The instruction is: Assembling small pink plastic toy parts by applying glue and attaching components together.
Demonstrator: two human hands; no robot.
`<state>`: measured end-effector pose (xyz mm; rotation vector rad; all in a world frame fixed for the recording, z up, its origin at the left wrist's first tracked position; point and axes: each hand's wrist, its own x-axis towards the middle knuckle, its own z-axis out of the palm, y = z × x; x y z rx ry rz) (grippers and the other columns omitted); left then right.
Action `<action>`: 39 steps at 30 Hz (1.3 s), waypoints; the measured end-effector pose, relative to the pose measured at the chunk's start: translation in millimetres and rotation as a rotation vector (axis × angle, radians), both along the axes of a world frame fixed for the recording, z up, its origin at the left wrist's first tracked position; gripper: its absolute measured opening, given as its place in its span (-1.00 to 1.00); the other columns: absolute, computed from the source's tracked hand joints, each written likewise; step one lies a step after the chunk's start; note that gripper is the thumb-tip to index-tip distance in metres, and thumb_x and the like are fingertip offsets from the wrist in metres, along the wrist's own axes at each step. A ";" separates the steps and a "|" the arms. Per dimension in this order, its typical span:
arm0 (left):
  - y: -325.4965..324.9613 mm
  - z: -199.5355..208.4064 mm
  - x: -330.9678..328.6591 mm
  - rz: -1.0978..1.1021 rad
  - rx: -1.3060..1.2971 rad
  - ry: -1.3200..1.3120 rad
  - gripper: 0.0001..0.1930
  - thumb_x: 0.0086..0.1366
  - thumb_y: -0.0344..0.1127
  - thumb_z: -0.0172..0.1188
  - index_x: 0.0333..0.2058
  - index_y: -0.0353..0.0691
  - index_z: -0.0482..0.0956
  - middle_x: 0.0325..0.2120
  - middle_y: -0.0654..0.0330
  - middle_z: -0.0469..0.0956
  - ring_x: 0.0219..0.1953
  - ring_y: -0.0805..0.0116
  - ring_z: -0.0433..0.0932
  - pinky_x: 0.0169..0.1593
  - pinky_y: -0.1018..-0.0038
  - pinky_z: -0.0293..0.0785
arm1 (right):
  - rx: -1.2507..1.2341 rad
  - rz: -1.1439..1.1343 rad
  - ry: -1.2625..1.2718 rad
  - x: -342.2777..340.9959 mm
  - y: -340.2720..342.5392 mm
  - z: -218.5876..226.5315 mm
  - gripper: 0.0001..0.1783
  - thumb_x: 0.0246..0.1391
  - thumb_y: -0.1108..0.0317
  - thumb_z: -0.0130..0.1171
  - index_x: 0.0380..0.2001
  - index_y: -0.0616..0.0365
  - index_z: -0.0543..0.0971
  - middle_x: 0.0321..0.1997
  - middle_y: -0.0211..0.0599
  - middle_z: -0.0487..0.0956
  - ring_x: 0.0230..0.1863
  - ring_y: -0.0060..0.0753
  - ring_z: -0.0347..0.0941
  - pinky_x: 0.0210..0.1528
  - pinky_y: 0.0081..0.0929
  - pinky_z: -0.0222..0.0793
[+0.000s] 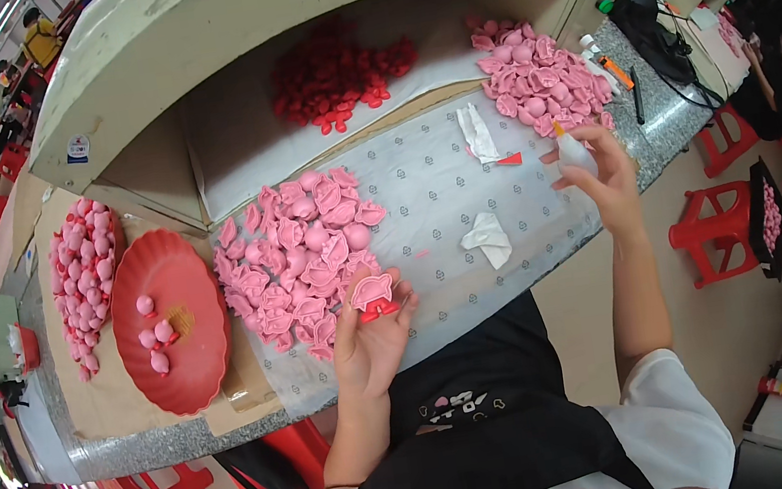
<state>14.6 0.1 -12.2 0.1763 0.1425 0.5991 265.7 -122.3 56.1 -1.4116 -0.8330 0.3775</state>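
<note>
A black apron over white sleeves lies nearest the camera, and beyond it stand a pale booth, a patterned sheet spread before it, a heap of pink pieces on the sheet's left part and a scalloped red dish beside that. The left hand has its fingers closed around a small pink-and-red figure, held up just beside the heap; the right hand grips a whitish bottle, its orange tip pointing away from the person.
</note>
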 end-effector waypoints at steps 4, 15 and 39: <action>-3.6 4.8 -1.2 0.010 0.044 0.026 -0.61 0.09 -0.20 -0.02 -0.08 -0.13 0.26 -0.13 0.02 0.29 -0.08 0.17 0.27 0.03 0.29 0.13 | -0.310 -0.159 -0.654 59.2 33.8 -19.6 -0.69 -0.30 0.56 0.05 -0.35 0.21 0.31 -0.34 -0.29 0.35 -0.31 -0.36 0.37 -0.34 -0.49 0.32; -0.7 0.3 -2.7 0.007 0.026 0.011 -0.60 0.11 -0.24 -0.04 -0.06 -0.20 0.22 -0.11 -0.01 0.27 -0.10 0.17 0.29 0.05 0.31 0.11 | -0.615 -0.262 -1.162 88.2 74.7 -32.7 -0.68 -0.42 0.46 0.17 -0.44 0.12 0.38 -0.42 -0.25 0.38 -0.34 -0.18 0.34 -0.37 -0.36 0.26; 1.8 5.3 -10.6 0.037 0.033 -0.032 -0.57 0.08 -0.24 -0.01 -0.07 -0.27 0.22 -0.14 -0.08 0.28 -0.13 0.15 0.30 0.01 0.33 0.14 | -0.578 0.514 -0.770 10.4 96.2 -31.2 -0.64 -0.35 0.50 0.16 -0.32 0.14 0.45 -0.43 -0.28 0.41 -0.31 -0.34 0.35 -0.25 -0.51 0.24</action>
